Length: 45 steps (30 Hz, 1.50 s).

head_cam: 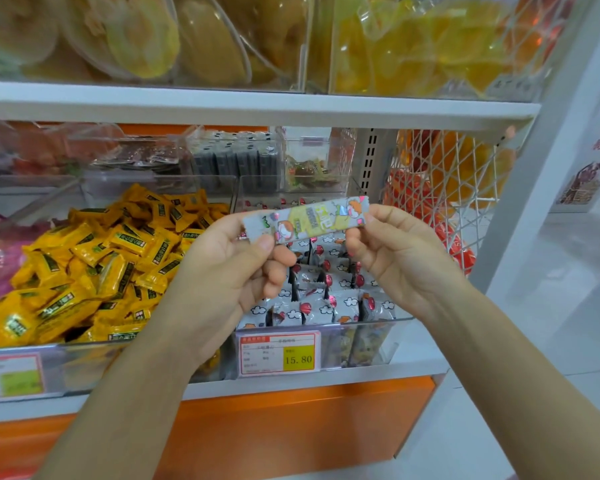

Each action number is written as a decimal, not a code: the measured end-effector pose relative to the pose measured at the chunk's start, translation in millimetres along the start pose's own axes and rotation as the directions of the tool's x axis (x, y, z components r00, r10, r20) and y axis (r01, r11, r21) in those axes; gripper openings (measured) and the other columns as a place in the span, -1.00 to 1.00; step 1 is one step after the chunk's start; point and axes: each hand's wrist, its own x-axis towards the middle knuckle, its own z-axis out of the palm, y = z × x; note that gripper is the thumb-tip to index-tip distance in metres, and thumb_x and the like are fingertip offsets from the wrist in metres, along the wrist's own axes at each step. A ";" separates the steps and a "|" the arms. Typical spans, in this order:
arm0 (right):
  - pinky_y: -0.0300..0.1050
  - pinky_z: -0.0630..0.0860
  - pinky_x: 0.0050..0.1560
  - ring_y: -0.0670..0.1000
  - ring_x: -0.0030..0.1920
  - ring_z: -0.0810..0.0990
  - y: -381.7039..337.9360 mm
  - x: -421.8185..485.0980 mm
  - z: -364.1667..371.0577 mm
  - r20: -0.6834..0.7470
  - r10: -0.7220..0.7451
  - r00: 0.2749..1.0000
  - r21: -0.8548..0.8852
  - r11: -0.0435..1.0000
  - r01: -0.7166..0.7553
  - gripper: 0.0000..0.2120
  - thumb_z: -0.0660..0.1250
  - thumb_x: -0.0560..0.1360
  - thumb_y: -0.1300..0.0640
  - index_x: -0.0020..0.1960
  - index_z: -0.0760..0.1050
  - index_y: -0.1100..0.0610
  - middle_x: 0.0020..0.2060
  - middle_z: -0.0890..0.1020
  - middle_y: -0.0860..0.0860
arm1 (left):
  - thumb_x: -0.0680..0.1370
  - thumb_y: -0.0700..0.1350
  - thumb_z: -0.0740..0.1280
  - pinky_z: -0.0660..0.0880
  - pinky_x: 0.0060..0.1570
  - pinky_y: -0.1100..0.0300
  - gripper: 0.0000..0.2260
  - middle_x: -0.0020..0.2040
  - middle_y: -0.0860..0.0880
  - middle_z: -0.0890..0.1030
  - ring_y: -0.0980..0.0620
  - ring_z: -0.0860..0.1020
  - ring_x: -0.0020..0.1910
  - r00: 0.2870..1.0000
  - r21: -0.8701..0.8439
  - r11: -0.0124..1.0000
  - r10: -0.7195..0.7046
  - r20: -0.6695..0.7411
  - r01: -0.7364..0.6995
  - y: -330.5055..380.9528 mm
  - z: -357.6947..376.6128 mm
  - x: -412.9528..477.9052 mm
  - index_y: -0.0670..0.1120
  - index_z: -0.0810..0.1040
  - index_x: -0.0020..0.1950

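The left hand (229, 268) is clamped on the left end of a long snack packet (305, 220), thumb on top and fingers curled beneath. The right hand (395, 258) is pinched on its right end. The two hands are held apart by the packet's length. The packet is held nearly level and face-up in the air, above the back of a clear bin (368, 341) at the right end of the shelf (291, 381). That bin is filled with upright grey-white packets (312, 303) of like print, and a price label (279, 353) is fixed to its front wall. A heap of yellow packets (101, 265) is piled in the next bin to the left. If the ends are pulled apart too hard, the wrapper may be torn. If one pinch is loosened, the packet may be dropped into the yellow heap or past the shelf's front edge.
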 end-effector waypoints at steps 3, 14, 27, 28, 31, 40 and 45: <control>-0.26 0.57 -0.30 -0.01 -0.36 0.62 -2.8 -1.3 -2.9 0.066 -0.093 0.994 -0.150 0.983 0.102 -0.87 0.18 0.51 0.44 -0.11 0.43 0.26 -0.37 0.57 0.10 | 0.58 -0.32 0.13 0.46 -0.47 0.34 -0.75 -0.34 -0.05 0.63 0.13 0.53 -0.45 0.999 0.108 0.994 0.032 -0.037 -0.028 -1.7 -0.5 0.7 -0.08 0.47 0.15; 0.16 0.59 0.00 0.08 -0.32 0.65 5.9 -5.1 5.5 0.054 -0.093 0.994 -0.448 0.888 0.108 -0.85 0.18 0.52 0.31 -0.15 0.48 0.17 -0.18 0.63 0.16 | 0.57 -0.16 0.22 0.46 -0.41 0.36 -0.81 -0.25 0.01 0.62 0.16 0.53 -0.42 0.955 0.401 0.900 0.250 -0.159 -0.169 0.7 -0.3 0.2 0.12 0.48 0.08; -0.20 0.58 -0.33 0.03 -0.29 0.62 6.4 -10.1 9.7 0.093 -0.193 0.977 -0.620 0.756 0.208 -0.89 0.28 0.52 0.25 -0.13 0.57 0.19 -0.10 0.64 0.09 | 0.52 -0.21 0.30 0.45 -0.42 0.40 -0.80 -0.18 -0.05 0.62 0.18 0.56 -0.40 0.973 0.415 0.903 0.183 -0.141 -0.110 0.4 1.0 -1.1 -0.03 0.49 0.12; -0.22 0.56 -0.36 -0.01 -0.32 0.61 6.0 -10.1 9.9 0.087 -0.202 0.976 -0.618 0.757 0.212 -0.87 0.27 0.52 0.26 -0.18 0.55 0.20 -0.14 0.63 0.08 | 0.50 -0.23 0.31 0.47 -0.41 0.39 -0.80 -0.15 -0.06 0.61 0.17 0.58 -0.38 0.975 0.423 0.899 0.184 -0.125 -0.115 0.1 1.8 -1.3 -0.02 0.49 0.09; -0.18 0.58 -0.40 -0.05 -0.35 0.60 4.5 -9.6 9.6 0.070 -0.241 0.968 -0.638 0.736 0.229 -0.82 0.28 0.52 0.26 -0.26 0.51 0.20 -0.31 0.61 -0.03 | 0.48 -0.27 0.33 0.50 -0.41 0.36 -0.79 -0.10 -0.05 0.60 0.13 0.61 -0.34 0.981 0.448 0.885 0.180 -0.078 -0.126 -1.9 5.6 -1.6 0.02 0.46 -0.01; -0.44 0.39 -0.31 -0.24 -0.32 0.47 7.2 -16.9 16.4 0.236 -0.430 0.872 -0.777 0.455 0.435 -0.83 0.33 0.50 0.20 -0.27 0.52 0.08 -0.33 0.52 -0.12 | 0.51 -0.09 0.31 0.53 -0.49 0.24 -0.89 -0.36 -0.05 0.62 0.01 0.60 -0.45 0.962 0.427 0.903 0.165 -0.216 -0.059 -2.4 3.3 0.9 -0.09 0.47 -0.17; -0.30 0.53 -0.19 -0.12 -0.14 0.59 8.5 -17.4 17.4 0.292 -0.318 0.902 -0.693 0.579 0.429 -0.90 0.30 0.52 0.15 -0.02 0.57 0.00 -0.06 0.56 -0.05 | 0.56 -0.03 0.25 0.56 -0.46 0.02 -0.81 -0.40 0.02 0.62 0.00 0.59 -0.49 0.920 0.486 0.874 0.208 -0.331 -0.023 -0.8 6.1 1.5 -0.10 0.43 -0.18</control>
